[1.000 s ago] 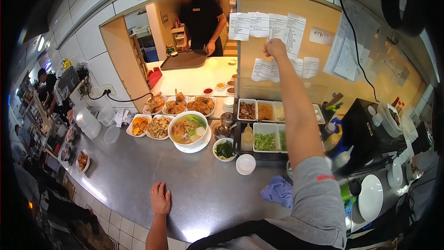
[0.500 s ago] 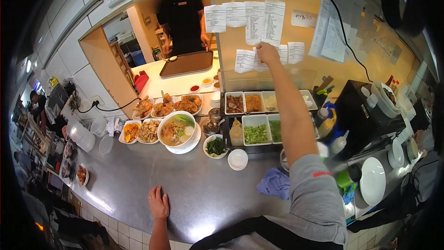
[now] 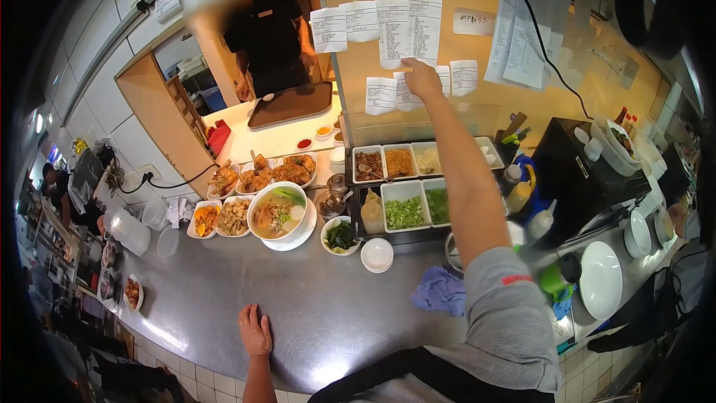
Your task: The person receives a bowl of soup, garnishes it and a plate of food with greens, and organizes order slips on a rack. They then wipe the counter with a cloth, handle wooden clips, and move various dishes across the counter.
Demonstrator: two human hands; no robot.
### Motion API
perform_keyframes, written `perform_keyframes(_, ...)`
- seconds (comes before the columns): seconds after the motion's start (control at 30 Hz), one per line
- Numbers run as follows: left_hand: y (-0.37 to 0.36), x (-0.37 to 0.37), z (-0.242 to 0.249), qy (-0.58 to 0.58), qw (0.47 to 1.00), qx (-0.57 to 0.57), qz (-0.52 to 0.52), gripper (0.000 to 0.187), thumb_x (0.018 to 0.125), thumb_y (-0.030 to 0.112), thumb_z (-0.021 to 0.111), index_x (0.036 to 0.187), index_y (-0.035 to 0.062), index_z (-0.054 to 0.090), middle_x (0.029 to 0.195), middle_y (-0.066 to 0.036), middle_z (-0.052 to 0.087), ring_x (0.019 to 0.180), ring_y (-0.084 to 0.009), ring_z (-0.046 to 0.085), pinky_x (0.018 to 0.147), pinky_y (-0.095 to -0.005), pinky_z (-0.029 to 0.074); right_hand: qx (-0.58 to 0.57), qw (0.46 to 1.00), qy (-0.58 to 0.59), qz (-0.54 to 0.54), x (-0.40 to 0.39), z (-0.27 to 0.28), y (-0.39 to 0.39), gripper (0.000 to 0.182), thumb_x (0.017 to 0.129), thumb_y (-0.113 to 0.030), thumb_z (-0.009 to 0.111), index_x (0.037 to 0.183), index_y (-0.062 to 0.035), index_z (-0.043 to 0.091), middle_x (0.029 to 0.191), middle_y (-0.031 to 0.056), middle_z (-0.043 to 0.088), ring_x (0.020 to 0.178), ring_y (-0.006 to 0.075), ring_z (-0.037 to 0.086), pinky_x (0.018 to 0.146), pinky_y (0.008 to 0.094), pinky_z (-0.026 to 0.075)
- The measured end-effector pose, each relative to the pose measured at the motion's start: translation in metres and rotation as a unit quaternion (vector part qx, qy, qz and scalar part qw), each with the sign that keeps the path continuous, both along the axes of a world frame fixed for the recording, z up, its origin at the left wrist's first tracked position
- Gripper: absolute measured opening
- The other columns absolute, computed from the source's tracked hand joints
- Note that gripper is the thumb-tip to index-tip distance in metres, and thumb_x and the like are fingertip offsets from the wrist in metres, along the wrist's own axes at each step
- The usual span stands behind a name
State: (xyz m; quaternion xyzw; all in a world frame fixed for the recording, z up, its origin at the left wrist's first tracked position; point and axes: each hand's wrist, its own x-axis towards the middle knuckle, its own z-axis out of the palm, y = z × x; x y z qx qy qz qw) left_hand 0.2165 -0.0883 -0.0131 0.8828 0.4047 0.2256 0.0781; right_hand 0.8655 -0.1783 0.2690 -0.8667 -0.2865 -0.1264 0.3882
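Observation:
My right hand is raised to the wall, fingers curled at the lower edge of a long printed order slip; just below hangs a shorter slip. My fingertips are partly hidden, with paper under them. My left hand lies flat on the steel counter, fingers stretched and holding nothing. Beyond it stands a white bowl of noodle soup on a white plate. A bowl of dark greens and small stacked white dishes are to the soup's right.
Topping trays stand below my right arm, near a crumpled blue cloth. Dishes of fried food line the pass. Behind it a person stands at a brown tray. At right are squeeze bottles and a white plate.
The view has shifted slightly, so the slips and food appear farther left. My right hand stays at the slips and my left on the counter. The person behind the pass has moved their hands.

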Motion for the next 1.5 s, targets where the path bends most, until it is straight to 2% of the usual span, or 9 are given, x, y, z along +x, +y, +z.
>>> perform_keyframes(0.4, -0.001, 0.001, 0.002, 0.009, 1.0, 0.001, 0.003, 0.039, 0.089, 0.023, 0.052, 0.123, 0.0027, 0.052, 0.127, -0.019, 0.047, 0.119, -0.037, 0.042, 0.102, -0.0441, 0.034, 0.009, 1.0, -0.025, -0.005, 0.011, -0.002, -0.019, 0.035, 0.084, -0.015, 0.048, 0.114, -0.0178, 0.066, 0.109, 0.0153, 0.066, 0.092, 0.0287, 0.066, 0.085, 0.037, 0.05)
perform_keyframes(0.63, 0.049, 0.047, -0.035, -0.102, 0.992, -0.049, 0.052, 0.04, 0.092, 0.027, 0.052, 0.124, 0.0027, 0.053, 0.111, -0.016, 0.057, 0.099, -0.033, 0.054, 0.087, -0.0412, 0.043, -0.136, 0.949, 0.043, 0.281, -0.059, 0.021, -0.049, 0.029, 0.087, -0.026, 0.057, 0.112, -0.013, 0.067, 0.1, 0.0125, 0.068, 0.07, 0.0201, 0.067, 0.064, 0.0311, 0.054)
perform_keyframes(0.67, 0.063, 0.063, -0.047, -0.179, 0.978, -0.094, 0.056, 0.041, 0.093, 0.029, 0.053, 0.125, 0.0032, 0.053, 0.109, -0.015, 0.059, 0.094, -0.03, 0.057, 0.081, -0.0391, 0.046, -0.153, 0.936, 0.034, 0.316, -0.086, 0.023, -0.06, 0.029, 0.088, -0.026, 0.056, 0.112, -0.0128, 0.066, 0.1, 0.013, 0.068, 0.073, 0.0211, 0.067, 0.067, 0.0326, 0.053)
perform_keyframes(0.73, 0.069, 0.109, -0.025, -0.357, 0.814, -0.45, 0.088, 0.051, 0.093, 0.036, 0.052, 0.133, 0.0056, 0.046, 0.121, -0.013, 0.054, 0.09, -0.0246, 0.059, 0.072, -0.0338, 0.049, -0.195, 0.889, 0.02, 0.413, -0.143, 0.019, -0.09, 0.033, 0.092, -0.024, 0.055, 0.123, -0.0128, 0.059, 0.1, 0.0116, 0.067, 0.077, 0.0207, 0.065, 0.074, 0.0331, 0.052)
perform_keyframes(0.8, 0.073, 0.145, -0.02, -0.481, 0.693, -0.529, 0.093, 0.061, 0.092, 0.042, 0.053, 0.142, 0.0107, 0.034, 0.127, -0.011, 0.049, 0.089, -0.0217, 0.059, 0.069, -0.031, 0.05, -0.286, 0.834, -0.021, 0.471, -0.205, 0.019, -0.132, 0.034, 0.092, -0.026, 0.055, 0.124, -0.0147, 0.057, 0.11, 0.0141, 0.064, 0.097, 0.0302, 0.062, 0.085, 0.0379, 0.049)
perform_keyframes(1.0, 0.083, 0.199, -0.011, -0.493, 0.663, -0.558, 0.078, 0.06, 0.087, 0.049, 0.056, 0.132, 0.0124, 0.039, 0.122, -0.009, 0.045, 0.093, -0.0291, 0.058, 0.07, -0.0377, 0.052, -0.285, 0.727, 0.023, 0.624, -0.293, -0.065, -0.235, 0.036, 0.091, -0.03, 0.054, 0.124, -0.0134, 0.055, 0.107, 0.0159, 0.064, 0.094, 0.0344, 0.062, 0.082, 0.0444, 0.05)
perform_keyframes(1.1, 0.075, 0.199, 0.003, -0.51, 0.622, -0.59, 0.075, 0.077, 0.087, 0.047, 0.057, 0.147, 0.0202, 0.018, 0.131, -0.008, 0.042, 0.086, -0.0238, 0.056, 0.072, -0.0345, 0.05, -0.333, 0.735, 0.12, 0.578, -0.314, -0.104, -0.262, 0.036, 0.092, -0.03, 0.054, 0.123, -0.0134, 0.056, 0.108, 0.0157, 0.063, 0.096, 0.034, 0.062, 0.082, 0.0434, 0.05)
perform_keyframes(1.3, 0.081, 0.21, 0.004, -0.496, 0.648, -0.567, 0.112, 0.083, 0.083, 0.047, 0.06, 0.148, 0.0209, 0.016, 0.126, -0.007, 0.045, 0.085, -0.0222, 0.052, 0.07, -0.0328, 0.048, -0.146, 0.936, 0.059, 0.314, -0.34, -0.21, -0.283, 0.031, 0.085, -0.022, 0.063, 0.113, -0.0114, 0.062, 0.111, 0.0129, 0.062, 0.099, 0.0322, 0.06, 0.082, 0.0429, 0.049)
perform_keyframes(1.5, 0.081, 0.215, 0.009, -0.508, 0.654, -0.549, 0.111, 0.078, 0.08, 0.04, 0.061, 0.145, 0.0172, 0.025, 0.117, -0.006, 0.049, 0.086, -0.0185, 0.051, 0.07, -0.0311, 0.047, -0.092, 0.974, -0.076, 0.19, -0.345, -0.274, -0.28, 0.018, 0.077, -0.012, 0.065, 0.095, -0.0114, 0.067, 0.102, 0.007, 0.063, 0.093, 0.0249, 0.059, 0.079, 0.0381, 0.042)
